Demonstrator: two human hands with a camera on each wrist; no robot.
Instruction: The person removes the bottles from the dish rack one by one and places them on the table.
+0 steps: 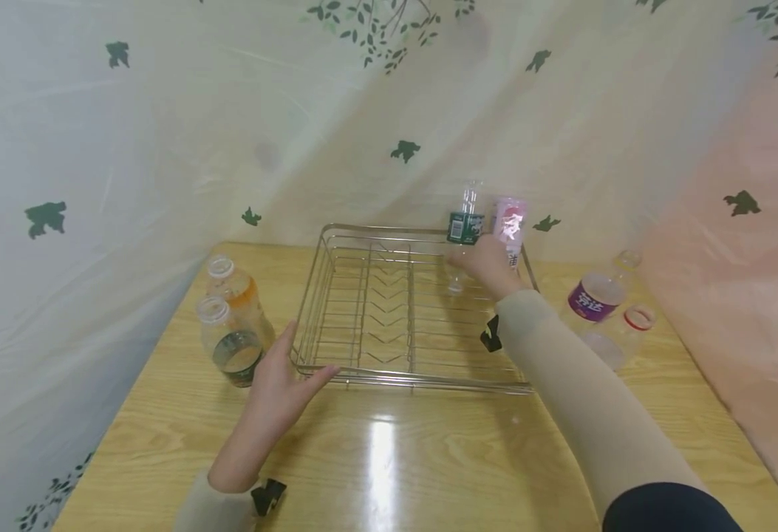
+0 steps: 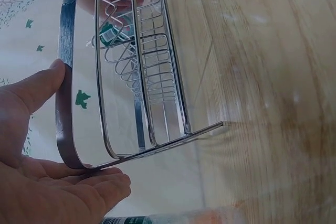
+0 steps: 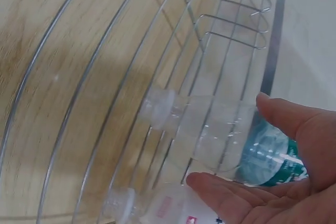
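My right hand (image 1: 488,264) holds a clear plastic bottle (image 1: 465,227) with a green label, its thumb and fingers on either side of it. The bottle stands neck down in the metal wire rack (image 1: 389,383), and its white neck end (image 3: 163,109) points at the rack's wires. Beside it a bottle with a pink label (image 1: 510,220) also stands neck down. My left hand (image 1: 278,388) is spread about the rack's near left corner; in the left wrist view the thumb touches the flat rim (image 2: 65,103) and the fingers lie under the corner.
Two clear bottles stand left of the rack, one with an orange band (image 1: 239,292), one with a dark green label (image 1: 239,355). At the right are a purple-label bottle (image 1: 591,297) and a bottle with a red neck ring (image 1: 618,336). A leaf-patterned cloth (image 1: 335,162) hangs behind the wooden table (image 1: 455,458).
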